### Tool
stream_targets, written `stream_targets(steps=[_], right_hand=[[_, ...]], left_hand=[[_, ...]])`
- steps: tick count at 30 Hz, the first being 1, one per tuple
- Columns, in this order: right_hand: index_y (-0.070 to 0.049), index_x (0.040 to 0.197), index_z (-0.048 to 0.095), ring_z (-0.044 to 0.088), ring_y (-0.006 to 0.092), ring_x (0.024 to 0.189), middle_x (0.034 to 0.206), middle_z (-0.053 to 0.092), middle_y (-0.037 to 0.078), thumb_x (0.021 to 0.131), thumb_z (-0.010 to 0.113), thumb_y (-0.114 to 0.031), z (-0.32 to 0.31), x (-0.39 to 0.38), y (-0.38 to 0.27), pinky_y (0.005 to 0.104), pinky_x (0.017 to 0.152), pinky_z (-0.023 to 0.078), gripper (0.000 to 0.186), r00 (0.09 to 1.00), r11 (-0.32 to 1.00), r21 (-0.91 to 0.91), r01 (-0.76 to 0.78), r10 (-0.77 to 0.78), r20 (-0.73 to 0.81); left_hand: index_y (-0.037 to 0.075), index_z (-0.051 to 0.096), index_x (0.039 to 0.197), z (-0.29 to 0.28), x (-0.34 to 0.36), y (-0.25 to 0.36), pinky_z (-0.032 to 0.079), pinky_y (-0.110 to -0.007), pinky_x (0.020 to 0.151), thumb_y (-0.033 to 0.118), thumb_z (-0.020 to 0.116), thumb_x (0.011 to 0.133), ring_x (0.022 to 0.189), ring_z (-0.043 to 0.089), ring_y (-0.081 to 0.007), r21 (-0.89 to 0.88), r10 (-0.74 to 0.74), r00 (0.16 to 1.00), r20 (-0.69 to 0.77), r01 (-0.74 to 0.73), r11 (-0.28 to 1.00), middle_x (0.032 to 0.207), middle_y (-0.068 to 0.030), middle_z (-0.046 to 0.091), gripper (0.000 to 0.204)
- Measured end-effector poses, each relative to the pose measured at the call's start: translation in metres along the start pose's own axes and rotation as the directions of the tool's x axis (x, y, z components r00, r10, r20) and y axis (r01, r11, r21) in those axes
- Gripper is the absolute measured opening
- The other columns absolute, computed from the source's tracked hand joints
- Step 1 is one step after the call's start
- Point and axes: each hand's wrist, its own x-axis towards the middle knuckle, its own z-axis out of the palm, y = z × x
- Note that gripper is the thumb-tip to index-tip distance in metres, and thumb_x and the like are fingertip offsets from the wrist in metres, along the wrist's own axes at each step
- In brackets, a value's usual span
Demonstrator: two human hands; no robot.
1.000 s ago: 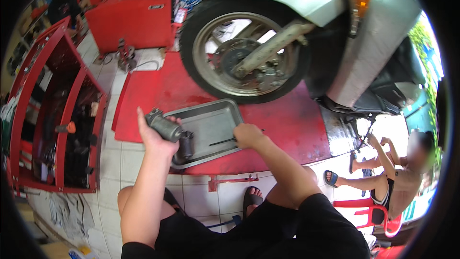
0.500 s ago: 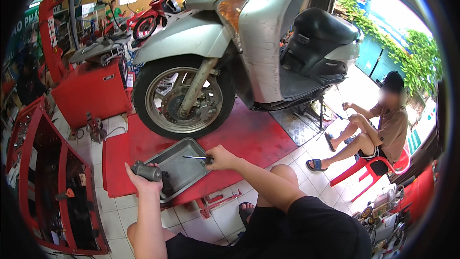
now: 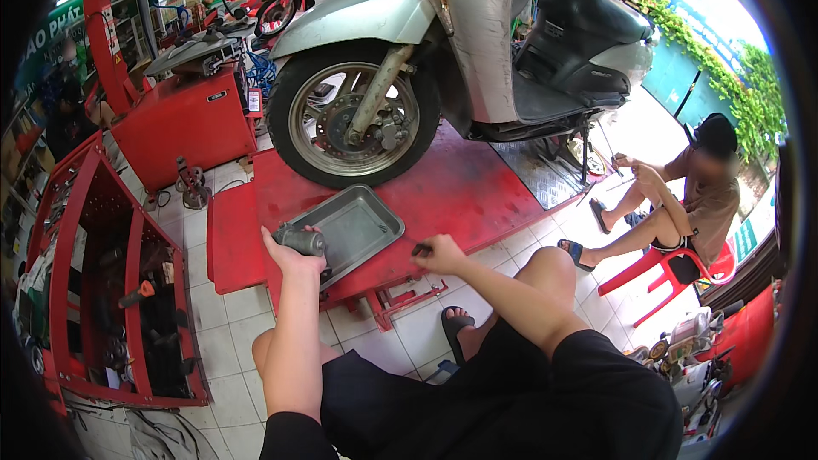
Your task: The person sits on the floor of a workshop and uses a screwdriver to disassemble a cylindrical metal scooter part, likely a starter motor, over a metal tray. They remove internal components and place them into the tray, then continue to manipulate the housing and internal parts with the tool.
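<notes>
The L hand, palm up, was cupped round a dark grey metal cylinder, thumb on one side, fingertips on the other; that grip was clamped on the part, which lay tilted. The cylinder overlapped, in view, the L end of a shallow grey rectangular metal tray; cdn't tell whether it hung over the tray or just short of it. The R hand was near the tray's R side, apart from both tray & cylinder, its grip together on a small dark item, too blurred to ID.

The tray sat on a flat red metal platform, below the black-tyred front wheel of a silver scooter. To the R, a person in a brown T-shirt sat on a red plastic chair.

To hold it well, imo: the cylinder looked smooth & prob. heavy for its size, so palm support underneath beat a fingertip pinch, esp. if oily (cdn't tell). Best kept low & fully over the tray, so drips or a drop wd land inside; wrist steady, R hand's item pointed away from the L palm, fingers clear of the tray rim.
</notes>
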Motion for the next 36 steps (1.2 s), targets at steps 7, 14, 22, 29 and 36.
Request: stream_targets(steps=[7, 14, 22, 29, 36], right_hand=[[-0.011, 0.103, 0.077, 0.072, 0.0355, 0.091, 0.094, 0.075, 0.017, 0.082, 0.081, -0.034, 0.056, -0.001, -0.033, 0.0469, 0.081, 0.058, 0.032, 0.981, 0.978, -0.109, -0.180, 0.170, -0.094], [-0.011, 0.098, 0.077, 0.072, 0.0374, 0.096, 0.099, 0.074, 0.018, 0.083, 0.080, -0.035, 0.059, 0.008, -0.042, 0.0477, 0.083, 0.058, 0.028, 0.941, 0.916, -0.222, -0.335, 0.335, -0.036], [-0.019, 0.114, 0.073, 0.071, 0.0350, 0.102, 0.108, 0.073, 0.015, 0.087, 0.076, -0.037, 0.065, 0.005, -0.038, 0.0471, 0.086, 0.058, 0.032, 0.942, 0.917, -0.222, -0.332, 0.334, -0.029], [-0.013, 0.109, 0.072, 0.069, 0.0360, 0.105, 0.108, 0.072, 0.016, 0.092, 0.070, -0.040, 0.073, 0.006, -0.018, 0.0494, 0.087, 0.057, 0.032, 0.963, 0.928, -0.260, -0.267, 0.265, -0.046], [-0.008, 0.103, 0.073, 0.071, 0.0365, 0.102, 0.109, 0.072, 0.018, 0.086, 0.071, -0.039, 0.053, 0.004, -0.025, 0.0496, 0.090, 0.057, 0.035, 0.967, 0.929, -0.272, -0.251, 0.226, -0.121]], left_hand=[[0.014, 0.061, 0.095, 0.002, -0.017, 0.001, 0.057, -0.040, 0.071, 0.067, 0.059, 0.090, 0.075, 0.061, -0.0227, -0.013, 0.011, 1.000, 0.018, -0.011, 1.000, 0.092, -0.0063, 0.060, 0.053], [0.014, 0.059, 0.101, -0.006, -0.023, 0.021, 0.056, -0.039, 0.073, 0.068, 0.061, 0.088, 0.079, 0.061, -0.0235, -0.025, 0.061, 0.998, 0.026, -0.060, 0.998, 0.093, -0.0086, 0.060, 0.056], [0.017, 0.056, 0.099, -0.015, -0.016, 0.025, 0.053, -0.039, 0.070, 0.069, 0.060, 0.087, 0.076, 0.055, -0.0229, -0.007, 0.108, 0.992, 0.070, -0.108, 0.994, 0.092, -0.0064, 0.056, 0.053], [0.016, 0.055, 0.100, -0.022, -0.013, 0.022, 0.053, -0.037, 0.068, 0.071, 0.062, 0.085, 0.076, 0.055, -0.0217, 0.004, 0.120, 0.991, 0.060, -0.121, 0.993, 0.093, -0.0055, 0.055, 0.057], [0.017, 0.056, 0.107, -0.024, -0.011, 0.028, 0.049, -0.042, 0.079, 0.068, 0.061, 0.087, 0.096, 0.052, -0.0258, 0.040, 0.187, 0.965, 0.183, -0.198, 0.979, 0.104, -0.0050, 0.055, 0.055]])
